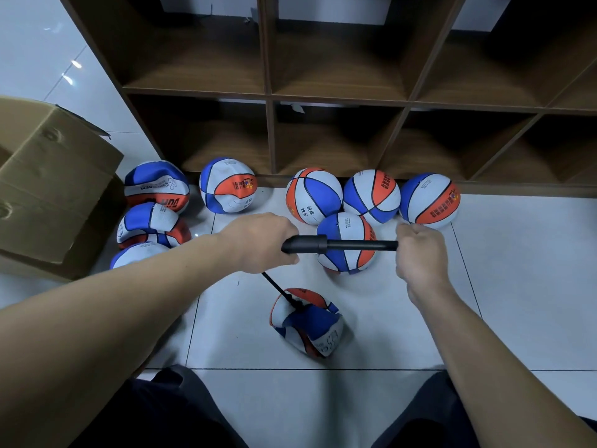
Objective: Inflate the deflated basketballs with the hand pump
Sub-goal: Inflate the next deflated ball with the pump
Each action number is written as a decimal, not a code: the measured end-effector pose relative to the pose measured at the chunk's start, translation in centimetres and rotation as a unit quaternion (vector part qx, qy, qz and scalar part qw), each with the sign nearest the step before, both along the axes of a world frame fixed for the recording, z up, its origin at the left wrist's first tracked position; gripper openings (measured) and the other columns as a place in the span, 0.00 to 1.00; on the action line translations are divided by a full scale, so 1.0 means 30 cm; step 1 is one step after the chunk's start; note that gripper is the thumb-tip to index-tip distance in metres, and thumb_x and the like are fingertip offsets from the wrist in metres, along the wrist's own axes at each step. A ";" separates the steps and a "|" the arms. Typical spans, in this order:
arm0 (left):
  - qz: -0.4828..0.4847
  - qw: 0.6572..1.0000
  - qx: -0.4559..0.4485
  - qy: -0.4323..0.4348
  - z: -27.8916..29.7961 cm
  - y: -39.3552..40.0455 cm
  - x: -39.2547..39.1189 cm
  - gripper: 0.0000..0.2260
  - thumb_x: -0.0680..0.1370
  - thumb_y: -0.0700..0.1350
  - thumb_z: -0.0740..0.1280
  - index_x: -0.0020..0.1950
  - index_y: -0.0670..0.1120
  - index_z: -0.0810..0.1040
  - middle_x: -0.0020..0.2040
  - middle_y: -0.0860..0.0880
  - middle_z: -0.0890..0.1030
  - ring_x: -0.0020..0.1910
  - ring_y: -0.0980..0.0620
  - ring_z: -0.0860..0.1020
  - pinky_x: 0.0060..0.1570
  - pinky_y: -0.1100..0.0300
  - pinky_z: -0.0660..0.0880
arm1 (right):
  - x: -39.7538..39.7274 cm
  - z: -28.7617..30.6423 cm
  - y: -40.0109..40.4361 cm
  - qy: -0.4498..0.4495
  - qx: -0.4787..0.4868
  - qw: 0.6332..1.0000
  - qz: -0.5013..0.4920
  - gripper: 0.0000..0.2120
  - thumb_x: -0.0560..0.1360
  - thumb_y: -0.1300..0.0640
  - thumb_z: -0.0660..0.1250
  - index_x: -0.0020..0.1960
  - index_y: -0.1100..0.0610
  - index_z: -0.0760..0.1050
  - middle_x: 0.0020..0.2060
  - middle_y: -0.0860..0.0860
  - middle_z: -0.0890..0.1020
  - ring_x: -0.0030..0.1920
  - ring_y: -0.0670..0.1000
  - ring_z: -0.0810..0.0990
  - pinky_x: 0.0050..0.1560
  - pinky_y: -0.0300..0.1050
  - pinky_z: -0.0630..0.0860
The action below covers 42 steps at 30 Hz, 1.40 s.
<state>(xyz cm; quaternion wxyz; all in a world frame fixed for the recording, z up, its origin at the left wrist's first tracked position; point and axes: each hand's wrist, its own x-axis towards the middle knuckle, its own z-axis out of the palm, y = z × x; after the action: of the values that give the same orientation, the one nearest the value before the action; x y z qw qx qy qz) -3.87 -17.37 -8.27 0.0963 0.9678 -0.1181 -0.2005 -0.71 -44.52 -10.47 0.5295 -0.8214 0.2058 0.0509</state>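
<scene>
Black hand pump held level mid-frame: left hand wrapped round barrel, right hand clenched on handle. Hose plugged into crumpled basketball at lower centre. Could yank needle out, since nothing pins that ball down.

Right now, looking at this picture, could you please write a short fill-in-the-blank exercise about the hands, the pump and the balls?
1. Both hands hold the black ____ level above the floor.
2. The left hand grips the pump barrel; the ____ hand grips its handle end.
3. The thin hose runs down into a ____ basketball.
4. The cardboard box stands on the person's ____ side.

Missing words: pump; right; deflated; left
</scene>
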 end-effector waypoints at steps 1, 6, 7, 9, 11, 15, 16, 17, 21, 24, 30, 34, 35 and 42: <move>-0.003 1.000 0.006 -0.001 -0.004 0.006 0.000 0.10 0.81 0.59 0.69 0.46 0.54 0.75 0.40 0.53 0.78 0.41 0.51 0.77 0.33 0.57 0.65 | 0.000 -0.005 -0.004 0.009 0.004 1.000 -0.004 0.21 0.81 0.57 0.62 0.33 0.52 0.58 0.23 0.44 0.60 0.32 0.54 0.59 0.33 0.47 0.57; -0.013 0.999 0.031 -0.015 -0.010 0.008 0.003 0.10 0.82 0.58 0.67 0.45 0.55 0.73 0.41 0.53 0.78 0.40 0.51 0.77 0.33 0.57 0.65 | -0.012 0.001 0.014 0.016 0.015 1.000 -0.012 0.19 0.81 0.59 0.61 0.34 0.53 0.57 0.22 0.43 0.58 0.32 0.53 0.58 0.33 0.47 0.57; -0.013 0.999 0.034 -0.018 -0.010 0.009 0.004 0.10 0.82 0.58 0.67 0.45 0.55 0.74 0.41 0.53 0.78 0.41 0.51 0.77 0.33 0.57 0.66 | -0.013 0.002 0.017 0.015 0.014 1.000 -0.014 0.19 0.81 0.59 0.61 0.34 0.53 0.57 0.23 0.43 0.58 0.32 0.53 0.58 0.33 0.47 0.57; -0.018 0.999 0.036 -0.020 -0.010 0.010 0.003 0.10 0.82 0.58 0.67 0.46 0.55 0.75 0.41 0.53 0.79 0.41 0.50 0.77 0.35 0.56 0.68 | -0.017 -0.001 0.028 0.018 0.016 1.000 -0.017 0.19 0.80 0.60 0.60 0.35 0.53 0.57 0.23 0.43 0.58 0.33 0.53 0.57 0.33 0.47 0.57; -0.022 0.999 0.036 -0.018 -0.009 0.004 -0.002 0.10 0.82 0.58 0.67 0.45 0.55 0.74 0.41 0.53 0.79 0.40 0.51 0.76 0.35 0.56 0.68 | -0.029 -0.007 0.042 0.022 0.020 0.999 -0.013 0.19 0.80 0.60 0.60 0.35 0.53 0.56 0.23 0.43 0.57 0.32 0.53 0.57 0.33 0.47 0.56; -0.025 0.999 0.034 -0.016 -0.020 -0.019 -0.010 0.10 0.83 0.59 0.66 0.46 0.56 0.74 0.41 0.54 0.77 0.41 0.51 0.76 0.37 0.55 0.70 | -0.052 -0.008 0.067 0.022 0.013 1.000 0.009 0.21 0.82 0.60 0.60 0.34 0.53 0.56 0.21 0.42 0.59 0.28 0.50 0.58 0.27 0.40 0.57; -0.024 0.999 0.032 -0.015 -0.021 -0.026 -0.013 0.10 0.83 0.60 0.66 0.47 0.56 0.74 0.41 0.54 0.78 0.41 0.50 0.77 0.38 0.55 0.71 | -0.055 -0.008 0.073 0.018 0.013 1.000 0.014 0.21 0.83 0.59 0.60 0.34 0.53 0.56 0.21 0.42 0.59 0.27 0.50 0.58 0.25 0.38 0.57; -0.024 0.999 0.029 -0.012 -0.022 -0.032 -0.014 0.10 0.83 0.60 0.66 0.48 0.55 0.75 0.42 0.54 0.78 0.42 0.50 0.77 0.39 0.55 0.72 | -0.057 -0.008 0.079 0.014 0.015 1.000 0.017 0.21 0.83 0.59 0.60 0.34 0.53 0.56 0.22 0.42 0.59 0.27 0.49 0.57 0.24 0.38 0.57; -0.024 1.000 0.011 -0.005 -0.019 -0.052 -0.021 0.10 0.83 0.59 0.66 0.47 0.56 0.74 0.42 0.54 0.78 0.44 0.49 0.78 0.40 0.55 0.71 | -0.064 -0.015 0.106 0.005 0.009 0.999 0.035 0.21 0.84 0.56 0.61 0.34 0.53 0.57 0.23 0.43 0.60 0.28 0.50 0.58 0.29 0.41 0.59; -0.021 1.000 0.001 0.002 -0.022 -0.066 -0.031 0.10 0.83 0.59 0.66 0.46 0.56 0.73 0.41 0.54 0.77 0.44 0.48 0.78 0.40 0.55 0.72 | -0.074 -0.023 0.124 -0.004 0.004 0.999 0.048 0.20 0.83 0.57 0.61 0.34 0.54 0.59 0.24 0.44 0.62 0.30 0.51 0.60 0.33 0.45 0.60; -0.019 1.000 -0.019 -0.005 -0.011 -0.091 -0.043 0.10 0.83 0.58 0.66 0.46 0.56 0.72 0.40 0.54 0.77 0.42 0.50 0.76 0.39 0.55 0.69 | -0.097 -0.014 0.167 -0.023 -0.004 0.997 0.075 0.20 0.85 0.56 0.61 0.35 0.56 0.62 0.27 0.48 0.66 0.27 0.49 0.64 0.29 0.42 0.64; -0.013 1.000 -0.027 0.007 -0.018 -0.106 -0.056 0.12 0.82 0.57 0.67 0.42 0.57 0.69 0.38 0.56 0.75 0.39 0.53 0.74 0.38 0.56 0.67 | -0.119 -0.018 0.191 -0.017 -0.005 0.994 0.105 0.20 0.85 0.56 0.61 0.35 0.57 0.63 0.29 0.51 0.67 0.32 0.53 0.67 0.33 0.44 0.67; -0.013 1.000 -0.026 0.009 -0.019 -0.110 -0.058 0.13 0.82 0.57 0.67 0.42 0.57 0.68 0.38 0.56 0.74 0.39 0.53 0.74 0.37 0.56 0.67 | -0.122 -0.021 0.195 -0.017 -0.004 0.994 0.107 0.21 0.86 0.56 0.61 0.35 0.57 0.63 0.29 0.51 0.67 0.32 0.53 0.66 0.34 0.46 0.67; -0.012 1.000 -0.022 0.007 -0.016 -0.110 -0.052 0.15 0.83 0.57 0.66 0.39 0.57 0.66 0.39 0.55 0.75 0.43 0.49 0.77 0.37 0.56 0.66 | -0.115 -0.029 0.199 -0.018 -0.007 0.995 0.097 0.20 0.85 0.54 0.62 0.35 0.57 0.64 0.31 0.52 0.68 0.34 0.55 0.70 0.36 0.50 0.69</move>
<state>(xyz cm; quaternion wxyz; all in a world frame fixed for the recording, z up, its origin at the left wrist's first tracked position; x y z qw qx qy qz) -5.43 -20.66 -8.74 0.1162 0.9623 -0.1337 -0.2062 -4.15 -38.55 -11.34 0.5197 -0.8421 0.1157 0.0862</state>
